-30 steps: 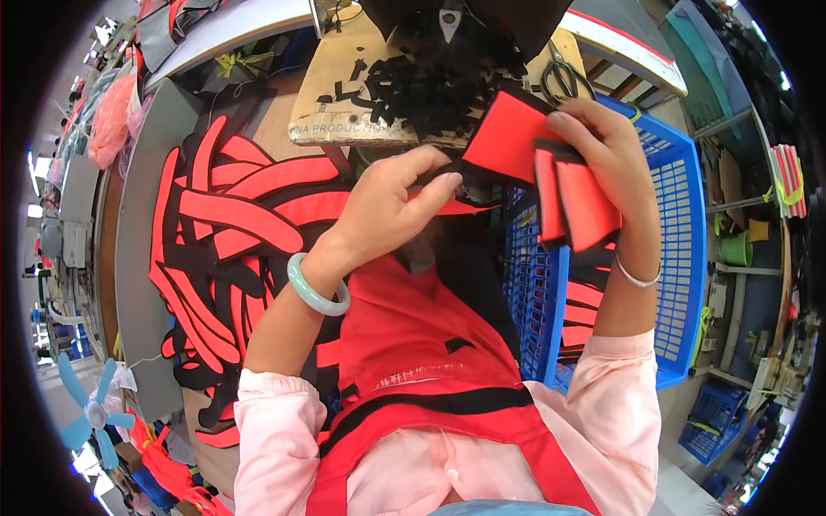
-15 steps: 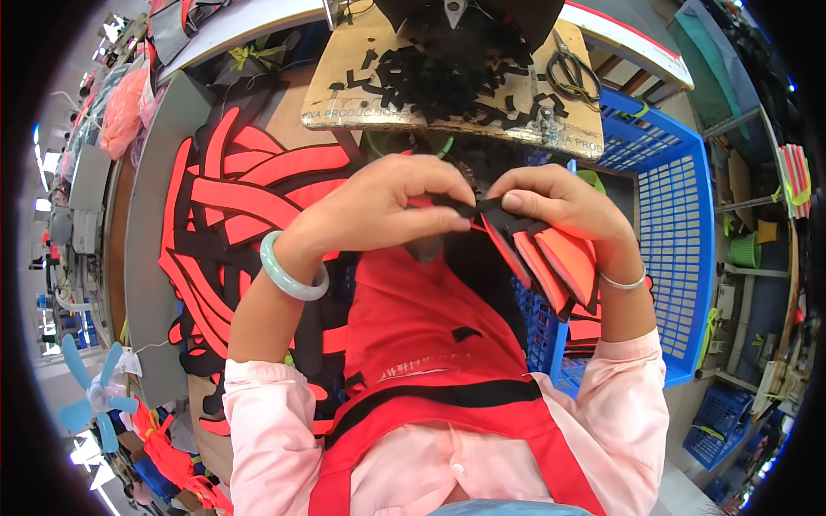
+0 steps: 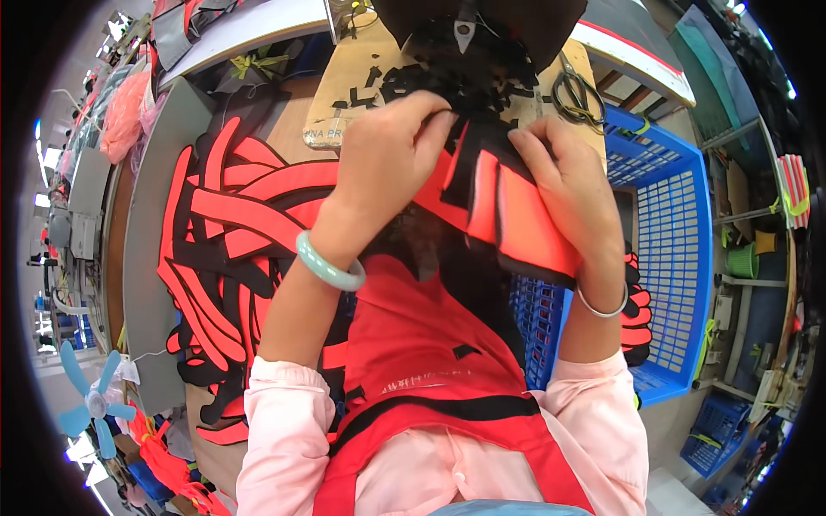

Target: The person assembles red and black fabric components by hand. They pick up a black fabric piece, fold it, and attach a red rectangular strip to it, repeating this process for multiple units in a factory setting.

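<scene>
My left hand (image 3: 391,159) and my right hand (image 3: 572,185) both grip a red and black fabric piece (image 3: 503,211), holding it up against the front edge of a wooden board (image 3: 344,95). The left fingers pinch its top edge near the middle. The right hand presses on its right side. A pale green bangle (image 3: 331,267) circles my left wrist and a thin silver one (image 3: 602,305) my right. Black fabric scraps (image 3: 465,64) cover the board just beyond my fingers.
A heap of red and black fabric strips (image 3: 228,241) lies on the table at my left. A blue plastic crate (image 3: 680,215) stands at my right with more red pieces inside. Scissors (image 3: 581,95) rest on the board's right end. A small blue fan (image 3: 90,404) sits lower left.
Both hands have moved up toward the board with the fabric piece. A second ago the right hand alone held it over the crate; now both hands grip it, spread flatter.
</scene>
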`<action>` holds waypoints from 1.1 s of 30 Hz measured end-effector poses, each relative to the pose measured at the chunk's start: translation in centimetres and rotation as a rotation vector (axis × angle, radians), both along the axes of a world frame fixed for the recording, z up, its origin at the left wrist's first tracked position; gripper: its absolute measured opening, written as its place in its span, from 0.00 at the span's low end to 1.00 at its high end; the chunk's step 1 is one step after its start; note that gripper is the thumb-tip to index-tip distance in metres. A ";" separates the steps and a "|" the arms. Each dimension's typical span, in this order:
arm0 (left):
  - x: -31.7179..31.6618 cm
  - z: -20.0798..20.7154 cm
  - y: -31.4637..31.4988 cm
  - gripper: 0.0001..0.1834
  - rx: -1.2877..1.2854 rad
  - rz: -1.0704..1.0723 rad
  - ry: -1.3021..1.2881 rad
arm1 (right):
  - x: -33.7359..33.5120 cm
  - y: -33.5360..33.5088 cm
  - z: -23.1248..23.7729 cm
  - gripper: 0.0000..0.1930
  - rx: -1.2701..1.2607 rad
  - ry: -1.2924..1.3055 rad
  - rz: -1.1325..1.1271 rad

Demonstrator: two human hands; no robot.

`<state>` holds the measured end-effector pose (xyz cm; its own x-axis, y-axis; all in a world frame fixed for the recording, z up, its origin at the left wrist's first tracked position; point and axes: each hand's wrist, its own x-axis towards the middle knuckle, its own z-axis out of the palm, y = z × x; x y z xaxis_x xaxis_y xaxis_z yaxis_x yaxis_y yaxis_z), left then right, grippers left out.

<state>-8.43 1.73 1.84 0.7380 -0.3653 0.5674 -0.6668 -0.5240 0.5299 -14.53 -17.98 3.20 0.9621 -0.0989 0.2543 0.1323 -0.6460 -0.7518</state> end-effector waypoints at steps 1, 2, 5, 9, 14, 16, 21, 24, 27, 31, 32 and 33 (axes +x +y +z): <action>1.2 -0.2 0.0 0.08 0.016 0.013 0.006 | 0.8 0.3 -0.4 0.16 0.019 0.006 -0.017; 2.5 0.0 0.0 0.10 0.036 -0.012 0.015 | 1.6 0.6 -0.7 0.16 0.042 0.007 -0.035; 5.3 0.3 0.1 0.11 0.066 -0.034 0.023 | 4.1 0.6 -1.3 0.17 0.045 0.019 -0.075; 6.9 0.2 -0.3 0.12 0.071 -0.029 0.023 | 6.4 -0.3 -0.4 0.19 -0.026 0.075 -0.074; 7.6 -0.6 -1.2 0.12 0.049 -0.029 -0.044 | 7.6 -1.9 0.0 0.20 -0.109 0.077 -0.052; 7.8 -0.6 -1.3 0.11 0.067 -0.019 -0.050 | 7.9 -2.0 -0.1 0.21 -0.114 0.069 -0.048; 8.2 -0.2 -1.2 0.11 0.087 0.012 -0.026 | 8.6 -1.9 -0.4 0.21 -0.159 0.011 -0.049; 8.8 -0.5 -1.3 0.09 0.037 -0.006 -0.060 | 8.7 -1.8 -0.2 0.20 -0.136 -0.004 -0.057; 8.8 0.1 -1.3 0.09 0.051 -0.008 -0.017 | 9.1 -2.0 -0.5 0.20 -0.120 -0.047 -0.060; 10.2 -0.1 -1.2 0.11 0.110 0.039 -0.022 | 9.9 -2.2 -0.5 0.20 -0.142 -0.076 -0.068; 10.5 -0.1 -0.9 0.12 0.123 0.084 -0.041 | 9.8 -2.4 -0.4 0.20 -0.143 -0.094 -0.085; 10.8 -0.1 -0.5 0.13 0.137 0.128 -0.060 | 9.6 -3.0 -0.2 0.20 -0.145 -0.112 -0.102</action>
